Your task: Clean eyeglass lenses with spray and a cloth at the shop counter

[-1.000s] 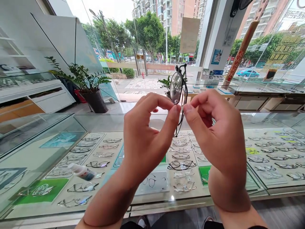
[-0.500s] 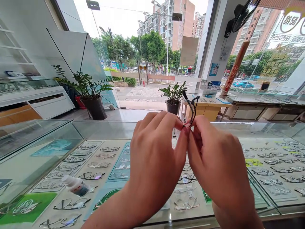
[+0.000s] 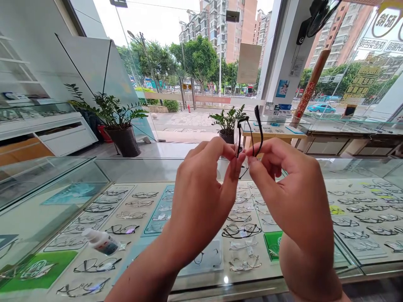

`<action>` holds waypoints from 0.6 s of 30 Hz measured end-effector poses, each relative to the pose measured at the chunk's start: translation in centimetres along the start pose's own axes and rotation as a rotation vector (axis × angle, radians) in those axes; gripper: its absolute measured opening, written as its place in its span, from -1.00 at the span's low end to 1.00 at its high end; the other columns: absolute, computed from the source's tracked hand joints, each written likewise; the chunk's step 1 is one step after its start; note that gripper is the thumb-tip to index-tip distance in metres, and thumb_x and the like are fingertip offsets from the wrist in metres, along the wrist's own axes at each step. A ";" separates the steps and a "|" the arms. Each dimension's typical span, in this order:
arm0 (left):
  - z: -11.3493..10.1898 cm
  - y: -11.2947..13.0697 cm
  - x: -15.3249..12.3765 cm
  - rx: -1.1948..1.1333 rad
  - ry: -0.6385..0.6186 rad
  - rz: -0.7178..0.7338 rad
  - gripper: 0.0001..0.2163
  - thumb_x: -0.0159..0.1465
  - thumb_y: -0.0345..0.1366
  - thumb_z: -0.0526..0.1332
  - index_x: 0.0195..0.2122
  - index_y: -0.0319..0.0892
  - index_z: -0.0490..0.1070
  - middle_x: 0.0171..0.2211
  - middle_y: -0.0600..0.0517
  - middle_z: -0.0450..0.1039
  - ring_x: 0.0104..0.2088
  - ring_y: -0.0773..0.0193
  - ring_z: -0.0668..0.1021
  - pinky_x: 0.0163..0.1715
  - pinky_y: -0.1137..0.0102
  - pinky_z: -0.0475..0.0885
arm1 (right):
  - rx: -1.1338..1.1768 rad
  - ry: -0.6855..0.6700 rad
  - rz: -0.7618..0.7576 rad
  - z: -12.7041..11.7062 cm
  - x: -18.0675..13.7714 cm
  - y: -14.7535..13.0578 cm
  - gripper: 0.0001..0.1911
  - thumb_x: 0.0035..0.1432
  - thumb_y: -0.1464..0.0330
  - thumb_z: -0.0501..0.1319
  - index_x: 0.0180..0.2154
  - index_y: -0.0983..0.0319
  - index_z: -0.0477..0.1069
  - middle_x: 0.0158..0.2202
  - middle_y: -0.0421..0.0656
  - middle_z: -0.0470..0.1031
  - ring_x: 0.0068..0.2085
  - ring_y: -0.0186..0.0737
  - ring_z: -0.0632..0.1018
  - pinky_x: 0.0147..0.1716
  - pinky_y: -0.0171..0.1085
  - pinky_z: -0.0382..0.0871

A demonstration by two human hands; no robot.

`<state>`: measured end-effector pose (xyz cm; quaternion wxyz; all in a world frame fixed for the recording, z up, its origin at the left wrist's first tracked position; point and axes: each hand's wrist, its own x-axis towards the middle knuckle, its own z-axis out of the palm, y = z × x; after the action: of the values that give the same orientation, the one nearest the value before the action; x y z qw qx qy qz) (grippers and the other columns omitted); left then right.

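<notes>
A pair of dark-framed eyeglasses (image 3: 253, 136) is held up in front of me, above the glass display case (image 3: 157, 170). My left hand (image 3: 206, 180) pinches it near the nose bridge between thumb and forefinger. Close beside, my right hand (image 3: 288, 184) grips it with thumb and fingertips at the lower right of the frame. One dark temple arm points upward past the right fingers. My fingertips hide part of the frame, and the lenses are hard to make out.
A white bottle (image 3: 100, 241) stands on the glass at the left. Under the glass lie rows of eyeglasses (image 3: 242, 230). Beyond are a potted plant (image 3: 121, 126), a smaller plant (image 3: 227, 121) and a wooden table (image 3: 277, 133) before the window.
The eyeglasses have turned, so the temple arm now rises at the right. My hands have tilted and moved slightly apart at the fingertips, still holding the frame.
</notes>
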<state>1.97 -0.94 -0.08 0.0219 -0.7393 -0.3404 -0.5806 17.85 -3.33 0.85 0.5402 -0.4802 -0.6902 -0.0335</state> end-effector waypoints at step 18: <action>0.7 0.4 -0.3 0.075 -0.132 0.014 -0.88 0.49 -0.28 0.27 -0.24 -0.08 0.43 -0.30 0.03 0.62 -0.29 0.16 0.58 -0.30 0.27 0.40 | -0.032 0.086 0.053 0.4 0.6 1.5 -0.87 0.31 0.41 0.22 -0.13 0.15 0.51 -0.50 -0.29 0.51 -0.50 -0.27 0.50 -0.42 -0.27 0.31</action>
<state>2.76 -1.15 -0.44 0.0312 -0.7770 -0.3576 -0.5171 18.62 -1.92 0.47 0.5623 -0.5051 -0.6528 -0.0510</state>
